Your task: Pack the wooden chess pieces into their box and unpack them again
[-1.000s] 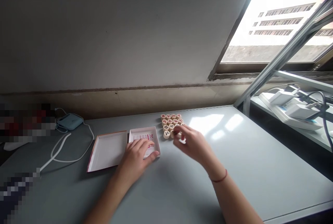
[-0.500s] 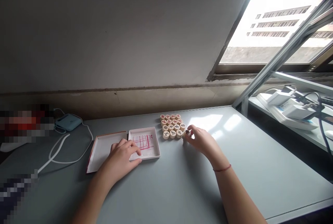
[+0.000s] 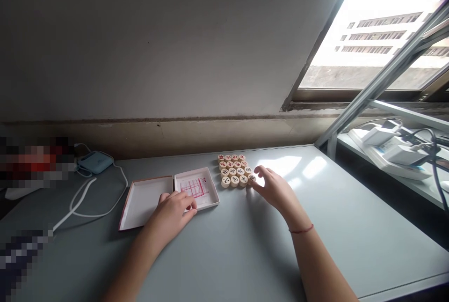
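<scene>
Round wooden pieces (image 3: pixel 232 171) lie in four close rows of four, just right of the white tray (image 3: pixel 212 185); the back two rows carry red characters, the front two dark ones. At the corner piece (image 3: pixel 251 178) nearest the right hand (image 3: pixel 275 192), thumb and forefinger stand a little apart; I can't tell whether they touch it. A red bracelet (image 3: pixel 300 230) circles that wrist. Over the tray's near left corner rests the left hand (image 3: pixel 175 208), fingers half curled; whether it grips the rim I can't tell. Pink lines mark the tray's floor. Just left of the tray sits a shallow box half (image 3: pixel 149 196), and farther left a blue device (image 3: pixel 95 162). Well right of the tray, a power strip (image 3: pixel 414 169) lies on a shelf below the window (image 3: pixel 365 44).
</scene>
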Demonstrator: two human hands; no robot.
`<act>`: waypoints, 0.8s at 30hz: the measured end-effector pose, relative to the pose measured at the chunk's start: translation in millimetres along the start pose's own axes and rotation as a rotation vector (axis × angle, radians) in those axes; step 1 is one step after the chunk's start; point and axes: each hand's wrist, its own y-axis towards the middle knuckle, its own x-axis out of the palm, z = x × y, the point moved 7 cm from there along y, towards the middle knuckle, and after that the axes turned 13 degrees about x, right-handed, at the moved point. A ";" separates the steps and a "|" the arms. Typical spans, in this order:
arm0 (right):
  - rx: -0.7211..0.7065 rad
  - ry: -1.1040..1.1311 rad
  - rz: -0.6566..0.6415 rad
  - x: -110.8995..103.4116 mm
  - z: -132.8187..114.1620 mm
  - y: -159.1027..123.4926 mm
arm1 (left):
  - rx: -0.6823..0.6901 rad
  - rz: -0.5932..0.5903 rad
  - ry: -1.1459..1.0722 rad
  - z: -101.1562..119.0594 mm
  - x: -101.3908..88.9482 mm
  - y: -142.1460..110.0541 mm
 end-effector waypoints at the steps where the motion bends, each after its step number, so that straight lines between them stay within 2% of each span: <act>1: 0.000 0.017 0.042 -5.9 -4.3 -2.5 | 0.006 0.001 -0.001 0.0 0.5 0.0; 3: -0.072 0.075 0.102 -14.5 -25.5 -10.5 | 0.008 -0.004 -0.002 -0.6 1.6 -0.2; 5: -0.248 0.122 0.079 -12.5 -63.0 -22.0 | 0.002 -0.009 0.011 -1.4 1.6 -1.0; 8: -0.506 0.038 -0.099 14.4 -125.0 -39.4 | -0.045 0.009 0.068 -5.6 -4.5 -6.5; 9: -0.554 -0.010 -0.151 25.5 -141.0 -42.7 | -0.082 0.013 0.095 -8.8 -7.9 -10.2; 11: -0.562 -0.105 -0.212 45.1 -162.0 -42.4 | -0.176 -0.006 0.145 -18.3 -14.4 -20.0; 14: -0.488 -0.191 -0.259 65.2 -173.0 -33.6 | -0.267 -0.090 0.154 -33.1 -17.2 -33.6; 18: -0.444 -0.179 -0.271 74.7 -177.0 -26.2 | -0.258 -0.140 0.075 -42.4 -11.1 -36.9; 21: -0.439 -0.144 -0.285 70.8 -178.3 -25.4 | -0.198 -0.117 0.051 -39.0 -7.9 -31.3; 24: -0.423 0.014 -0.305 47.1 -168.4 -23.9 | -0.157 -0.116 0.014 -31.3 -7.1 -26.1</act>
